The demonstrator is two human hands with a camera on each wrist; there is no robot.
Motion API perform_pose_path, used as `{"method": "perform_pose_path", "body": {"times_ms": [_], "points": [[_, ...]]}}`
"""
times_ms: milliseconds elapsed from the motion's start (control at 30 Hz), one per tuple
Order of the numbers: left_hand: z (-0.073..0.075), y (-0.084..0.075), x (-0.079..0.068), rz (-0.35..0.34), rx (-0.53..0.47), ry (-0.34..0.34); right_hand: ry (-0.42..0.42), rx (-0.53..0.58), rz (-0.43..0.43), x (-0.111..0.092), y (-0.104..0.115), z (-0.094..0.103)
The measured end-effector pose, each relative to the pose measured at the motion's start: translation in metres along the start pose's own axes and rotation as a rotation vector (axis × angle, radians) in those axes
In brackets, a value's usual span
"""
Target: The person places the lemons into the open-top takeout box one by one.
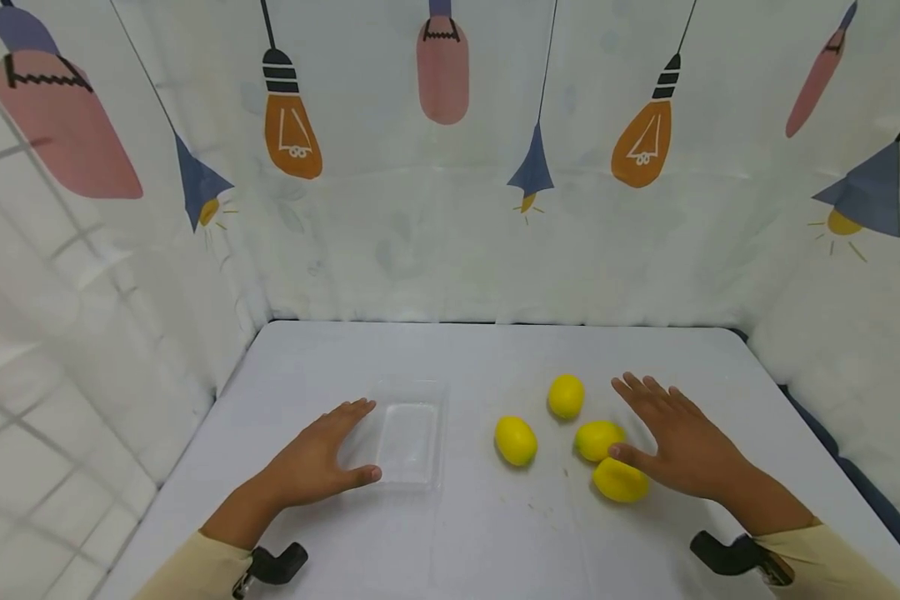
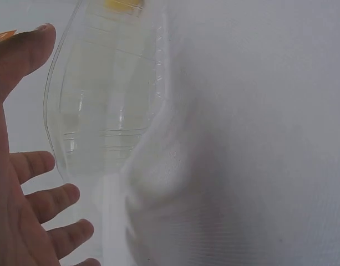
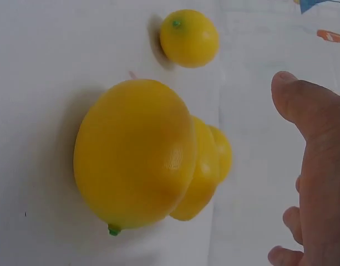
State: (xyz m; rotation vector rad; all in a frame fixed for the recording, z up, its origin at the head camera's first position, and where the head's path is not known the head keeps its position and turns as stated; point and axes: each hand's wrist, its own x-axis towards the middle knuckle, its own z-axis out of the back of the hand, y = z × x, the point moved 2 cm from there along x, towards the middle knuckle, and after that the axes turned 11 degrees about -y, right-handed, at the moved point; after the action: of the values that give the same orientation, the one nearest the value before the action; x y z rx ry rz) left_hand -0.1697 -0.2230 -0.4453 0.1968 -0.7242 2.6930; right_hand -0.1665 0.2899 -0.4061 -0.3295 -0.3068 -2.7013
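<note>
Beside a clear plastic tray (image 1: 408, 442), my left hand (image 1: 315, 462) hovers with fingers and thumb spread, holding nothing. The left wrist view shows the see-through container (image 2: 103, 100) just past the fingertips. Over on the right, my right hand (image 1: 682, 450) is spread out too, above and beside the yellow lemons. Closest to its thumb are the front lemon (image 1: 620, 480) and the one touching it (image 1: 598, 440). Another lemon (image 1: 566, 396) lies farther back, and one (image 1: 516, 441) sits apart to the left. In the right wrist view, the nearest lemon (image 3: 133, 155) partly covers two others.
The white table (image 1: 330, 350) ends at a patterned curtain (image 1: 435, 250) along the back and sides. Small dark specks lie on the tabletop in front of the lemons. A black wrist mount (image 1: 273, 567) sticks out at each cuff.
</note>
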Motion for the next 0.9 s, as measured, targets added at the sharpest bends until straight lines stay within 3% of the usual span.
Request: {"method": "perform_pose_path", "body": {"times_ms": [300, 900], "points": [[-0.004, 0.001, 0.000, 0.014, 0.003, 0.009, 0.012, 0.051, 0.011, 0.008, 0.017, -0.002], [-0.005, 0.003, -0.002, -0.040, -0.038, 0.003, 0.043, 0.168, 0.060, 0.029, 0.049, -0.022]]}}
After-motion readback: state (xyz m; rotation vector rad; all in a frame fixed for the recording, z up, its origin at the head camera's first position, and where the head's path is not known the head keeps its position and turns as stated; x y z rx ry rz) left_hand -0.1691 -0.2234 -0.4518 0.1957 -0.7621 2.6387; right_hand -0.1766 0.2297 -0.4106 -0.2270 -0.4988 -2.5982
